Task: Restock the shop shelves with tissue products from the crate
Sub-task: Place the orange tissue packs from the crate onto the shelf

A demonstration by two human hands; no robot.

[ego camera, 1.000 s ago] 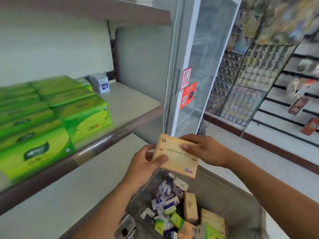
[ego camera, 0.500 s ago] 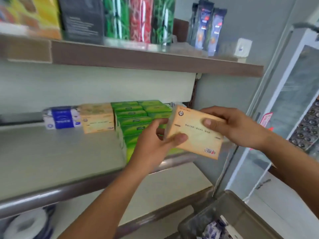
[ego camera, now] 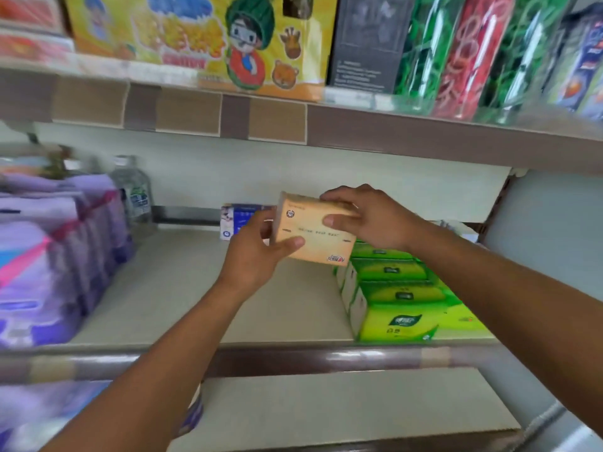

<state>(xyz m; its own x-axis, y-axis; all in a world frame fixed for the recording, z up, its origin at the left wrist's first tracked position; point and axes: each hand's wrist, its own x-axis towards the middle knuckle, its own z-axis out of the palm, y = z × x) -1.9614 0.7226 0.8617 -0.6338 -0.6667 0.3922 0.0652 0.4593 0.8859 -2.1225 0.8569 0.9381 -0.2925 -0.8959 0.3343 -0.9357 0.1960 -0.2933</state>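
We've got a pale orange-tan tissue pack [ego camera: 315, 234] with small dark print and a red-and-blue logo in one corner. Next to it sit bright lime-green tissue packs [ego camera: 401, 293] with darker green labels. Behind is a blue and white box [ego camera: 235, 220]. Off to the left the packs [ego camera: 49, 256] are purple and lilac with pink streaks. Up top we see a yellow box [ego camera: 228, 37] with a cartoon kid in a green hat, a dark grey box [ego camera: 365, 40], and green and red patterned tubes [ego camera: 463, 50]. The shelf [ego camera: 182, 288] is cream with a brown edge.
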